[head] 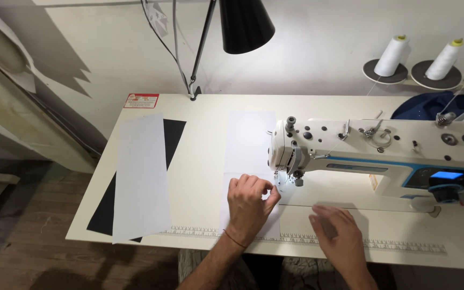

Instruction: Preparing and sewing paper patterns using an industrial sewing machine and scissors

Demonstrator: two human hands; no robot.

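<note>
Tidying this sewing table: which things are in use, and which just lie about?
In use:
left hand on white fabric strip
sewing machine
right hand, blurred

Lying about:
white panel over black panel
thread cones
blue cloth
lamp
</note>
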